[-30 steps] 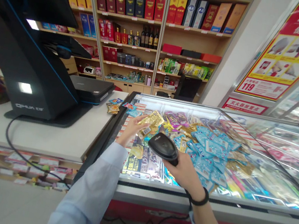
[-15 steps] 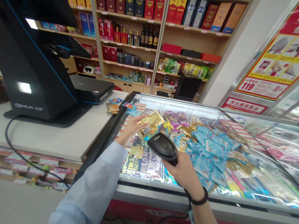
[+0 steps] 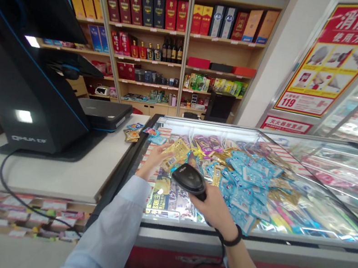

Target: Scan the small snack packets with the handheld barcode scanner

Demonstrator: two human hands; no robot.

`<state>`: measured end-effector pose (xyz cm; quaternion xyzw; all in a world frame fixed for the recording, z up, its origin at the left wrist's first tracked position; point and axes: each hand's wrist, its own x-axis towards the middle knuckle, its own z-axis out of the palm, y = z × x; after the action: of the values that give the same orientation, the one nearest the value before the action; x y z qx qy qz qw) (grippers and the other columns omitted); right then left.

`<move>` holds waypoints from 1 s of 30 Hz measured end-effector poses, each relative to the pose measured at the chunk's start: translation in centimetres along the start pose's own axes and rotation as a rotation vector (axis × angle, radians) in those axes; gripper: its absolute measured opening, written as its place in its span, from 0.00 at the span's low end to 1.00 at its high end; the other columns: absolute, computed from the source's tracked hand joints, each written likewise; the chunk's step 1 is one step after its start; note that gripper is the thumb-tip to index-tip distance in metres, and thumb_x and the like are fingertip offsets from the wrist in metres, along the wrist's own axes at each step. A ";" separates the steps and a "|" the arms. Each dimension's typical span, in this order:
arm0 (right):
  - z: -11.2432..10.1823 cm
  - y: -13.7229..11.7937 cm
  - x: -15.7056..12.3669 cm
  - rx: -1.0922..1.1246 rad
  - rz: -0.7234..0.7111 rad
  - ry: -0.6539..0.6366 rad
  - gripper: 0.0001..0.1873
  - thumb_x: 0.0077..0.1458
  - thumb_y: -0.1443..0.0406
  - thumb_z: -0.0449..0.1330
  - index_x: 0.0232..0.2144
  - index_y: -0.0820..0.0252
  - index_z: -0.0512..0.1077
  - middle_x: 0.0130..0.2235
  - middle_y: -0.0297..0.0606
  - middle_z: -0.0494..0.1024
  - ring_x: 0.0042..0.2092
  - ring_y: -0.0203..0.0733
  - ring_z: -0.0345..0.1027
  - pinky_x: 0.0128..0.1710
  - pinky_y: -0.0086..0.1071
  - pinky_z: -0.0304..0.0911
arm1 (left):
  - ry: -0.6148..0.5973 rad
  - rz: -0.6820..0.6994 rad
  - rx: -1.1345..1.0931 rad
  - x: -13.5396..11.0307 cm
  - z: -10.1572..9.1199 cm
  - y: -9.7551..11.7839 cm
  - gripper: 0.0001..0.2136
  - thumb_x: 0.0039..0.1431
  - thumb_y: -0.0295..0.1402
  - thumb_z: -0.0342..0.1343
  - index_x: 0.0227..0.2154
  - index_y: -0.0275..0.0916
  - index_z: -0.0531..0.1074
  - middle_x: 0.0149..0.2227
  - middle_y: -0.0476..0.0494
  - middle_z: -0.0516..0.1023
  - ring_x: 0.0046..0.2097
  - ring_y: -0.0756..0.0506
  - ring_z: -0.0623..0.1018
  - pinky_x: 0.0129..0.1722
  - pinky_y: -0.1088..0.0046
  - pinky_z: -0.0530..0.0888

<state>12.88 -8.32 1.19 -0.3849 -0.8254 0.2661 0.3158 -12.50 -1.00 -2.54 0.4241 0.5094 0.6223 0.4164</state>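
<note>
The left hand (image 3: 151,166) is pinching a gold packet (image 3: 176,151) over the freezer lid (image 3: 291,204); the right hand (image 3: 216,207) is gripping a black scanner (image 3: 190,178) just below-right, its nose aiming up at the packet.

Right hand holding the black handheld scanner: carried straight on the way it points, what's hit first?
Likely the gold foil packet in the left hand, just beyond the scanner; depth unclear.

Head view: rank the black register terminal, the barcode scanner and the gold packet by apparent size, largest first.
1. black register terminal, by far the largest.
2. barcode scanner and gold packet look about alike; the scanner sits nearer the camera, so I leave them unranked.
</note>
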 end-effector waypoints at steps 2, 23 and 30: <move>0.1 0.2 -0.1 0.008 0.022 0.004 0.13 0.51 0.60 0.59 0.37 0.60 0.76 0.35 0.45 0.84 0.38 0.55 0.78 0.37 0.37 0.66 | -0.009 -0.107 0.060 0.1 -0.3 -0.4 0.27 0.38 0.38 0.73 0.45 0.34 0.79 0.35 0.40 0.84 0.34 0.43 0.81 0.33 0.71 0.75; -8.9 5.2 -3.4 0.116 0.392 0.393 0.19 0.48 0.49 0.58 0.24 0.59 0.73 0.16 0.37 0.73 0.19 0.45 0.69 0.26 0.35 0.65 | -0.454 0.182 0.118 -0.4 21.9 -0.6 0.22 0.52 0.32 0.63 0.52 0.38 0.76 0.50 0.38 0.81 0.55 0.37 0.77 0.57 0.58 0.71; -9.5 6.7 -4.1 0.164 0.470 0.467 0.19 0.49 0.50 0.59 0.23 0.59 0.75 0.16 0.39 0.74 0.19 0.45 0.70 0.24 0.35 0.67 | -0.363 0.183 0.303 0.6 21.0 -3.6 0.14 0.52 0.28 0.61 0.43 0.39 0.82 0.51 0.38 0.81 0.57 0.37 0.75 0.62 0.58 0.66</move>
<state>24.90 -5.98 1.60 -0.5884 -0.5955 0.3016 0.4562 7.62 6.01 -3.53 0.6309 0.4731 0.4877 0.3747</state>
